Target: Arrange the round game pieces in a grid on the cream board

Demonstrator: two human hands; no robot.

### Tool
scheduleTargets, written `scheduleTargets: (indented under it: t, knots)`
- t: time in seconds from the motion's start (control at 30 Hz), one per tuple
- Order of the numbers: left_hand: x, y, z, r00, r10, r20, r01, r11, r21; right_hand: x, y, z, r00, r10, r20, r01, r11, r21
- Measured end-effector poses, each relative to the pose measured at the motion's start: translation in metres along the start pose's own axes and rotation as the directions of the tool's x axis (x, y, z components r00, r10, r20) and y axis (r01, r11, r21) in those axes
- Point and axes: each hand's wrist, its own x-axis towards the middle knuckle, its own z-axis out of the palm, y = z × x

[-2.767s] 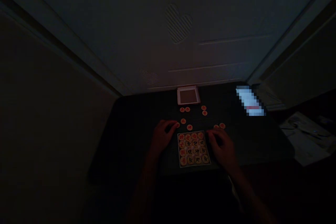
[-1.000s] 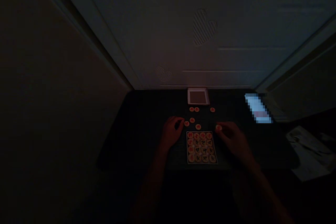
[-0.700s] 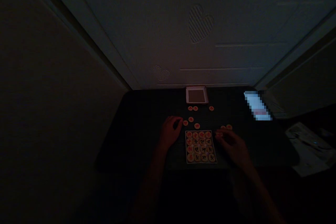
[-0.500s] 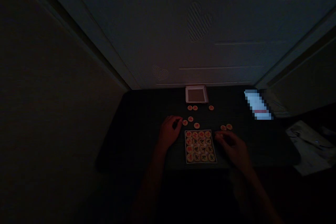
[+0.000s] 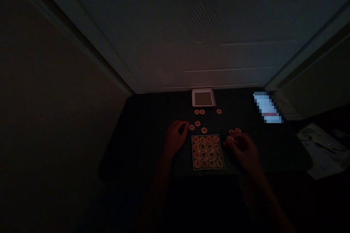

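Observation:
My right hand (image 5: 244, 149) is just right of the square tray, its fingers closed on a pale round Chinese chess piece (image 5: 230, 138). Partly behind that hand lie two more pieces, a nearer one (image 5: 232, 131) and one (image 5: 237, 130) beside it. My left hand (image 5: 175, 136) rests on the table with thumb and forefinger pinched together, and nothing shows in them. Close to its fingertips lies a red-marked piece (image 5: 191, 127). Between my hands, the shallow tray (image 5: 209, 169) holds rows of pieces with red or dark characters.
Loose red-marked pieces (image 5: 203, 130) lie beyond the tray, several in all. An open box lid (image 5: 203, 106) stands at the dark table's (image 5: 147, 116) back edge, against a pale door (image 5: 153, 36). A bright, pixelated object (image 5: 268, 107) lies at the right.
The view has shifted slightly. My right hand has tilted up a little, and the pale piece in its fingers shows more clearly. My left hand stays in place.

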Motion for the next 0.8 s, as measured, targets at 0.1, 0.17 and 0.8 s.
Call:
scheduleTargets:
  t: [0.1, 0.17, 0.8]
  knots:
    - [0.000, 0.000, 0.000, 1.000, -0.005, 0.002, 0.005, 1.000, -0.002, 0.000, 0.003, 0.000, 1.000, 0.000, -0.020, 0.000, 1.000, 0.022]
    - [0.000, 0.000, 0.001, 1.000, 0.000, 0.009, 0.000, 1.000, -0.005, 0.000, 0.003, -0.001, 0.999, -0.023, -0.026, 0.022, 0.999, -0.044]
    - [-0.001, 0.001, 0.002, 1.000, 0.004, 0.009, -0.003, 0.999, -0.032, -0.028, -0.035, 0.033, 0.971, -0.058, 0.233, 0.113, 0.967, -0.227]
